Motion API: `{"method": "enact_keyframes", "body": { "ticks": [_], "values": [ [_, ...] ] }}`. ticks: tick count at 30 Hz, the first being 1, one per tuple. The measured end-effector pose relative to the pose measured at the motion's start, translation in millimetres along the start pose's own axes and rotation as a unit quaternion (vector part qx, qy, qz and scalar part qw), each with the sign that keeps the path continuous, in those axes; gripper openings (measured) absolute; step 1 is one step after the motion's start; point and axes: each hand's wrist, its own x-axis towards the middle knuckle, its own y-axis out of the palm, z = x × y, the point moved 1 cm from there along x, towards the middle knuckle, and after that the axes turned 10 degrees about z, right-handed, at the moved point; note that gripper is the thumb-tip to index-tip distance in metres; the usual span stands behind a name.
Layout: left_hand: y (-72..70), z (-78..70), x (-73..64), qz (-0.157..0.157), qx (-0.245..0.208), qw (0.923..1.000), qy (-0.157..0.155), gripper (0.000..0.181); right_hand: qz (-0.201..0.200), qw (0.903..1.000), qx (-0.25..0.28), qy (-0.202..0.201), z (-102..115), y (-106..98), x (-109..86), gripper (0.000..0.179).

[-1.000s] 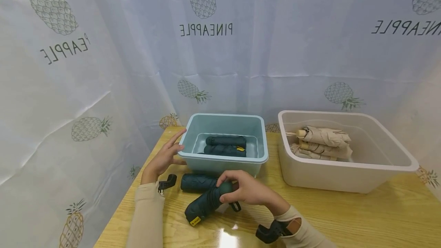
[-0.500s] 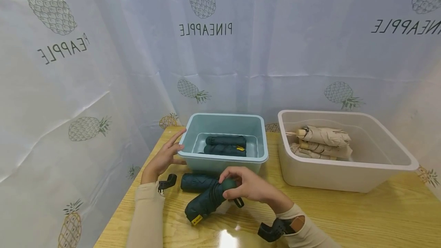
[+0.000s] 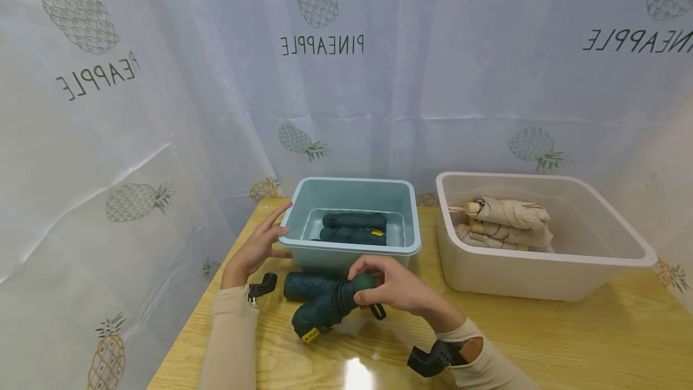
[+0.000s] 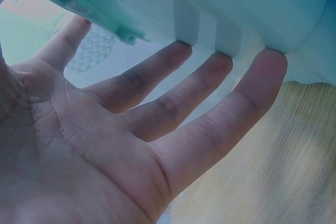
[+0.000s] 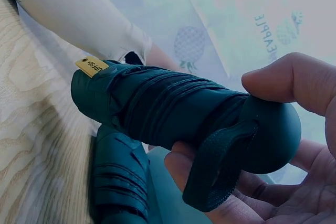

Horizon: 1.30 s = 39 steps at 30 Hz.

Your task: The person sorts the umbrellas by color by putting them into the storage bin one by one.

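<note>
My right hand (image 3: 403,287) pinches the rounded handle end of a dark green folded umbrella (image 3: 325,312) between thumb and fingers. A wrist loop hangs from that end, and a yellow tag (image 5: 92,66) marks the other. Behind it, close to the light blue box (image 3: 346,250), a second dark folded umbrella (image 3: 308,286) lies on the table, partly hidden by the held one. With fingers spread and nearly straight, my left hand (image 3: 254,251) touches the box's left side; its fingertips (image 4: 270,61) meet the outer wall. Inside the box, dark folded umbrellas (image 3: 354,220) lie side by side.
To the right stands a larger off-white bin (image 3: 541,275) holding several beige folded umbrellas (image 3: 511,214) with wooden handles. Both containers rest on a wooden table (image 3: 612,342). A pineapple-print curtain (image 3: 379,89) hangs close behind them and along the left.
My right hand has moved slightly up and right in the head view, carrying the umbrella toward the blue box. My left hand stays against the box.
</note>
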Motion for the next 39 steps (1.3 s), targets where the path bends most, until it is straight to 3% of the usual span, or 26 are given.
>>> {"method": "enact_keyframes", "body": {
  "ticks": [14, 20, 27, 32, 39],
  "values": [
    [1.2, -2.9, -1.7, 0.000, 0.000, 1.0000, 0.001, 0.066, -0.050, 0.9983, 0.029, 0.001, 12, -13, -10.5, 0.031],
    [2.6, -3.1, -2.4, -0.002, 0.003, 1.0000, 0.002, 0.067, -0.078, 0.9942, 0.074, 0.002, 16, -20, -15.9, 0.035],
    [4.5, -1.6, -4.9, -0.006, 0.004, 1.0000, -0.003, 0.067, -0.119, 0.9898, 0.076, 0.020, 18, -27, -22.9, 0.033],
    [5.3, -1.3, -5.6, -0.007, 0.006, 1.0000, -0.003, 0.066, -0.129, 0.9869, 0.098, 0.003, 18, -32, -27.5, 0.024],
    [7.2, -3.3, -6.2, -0.010, 0.008, 0.9999, -0.004, 0.066, -0.120, 0.9779, 0.168, -0.035, 16, -38, -29.1, 0.023]
  ]
}}
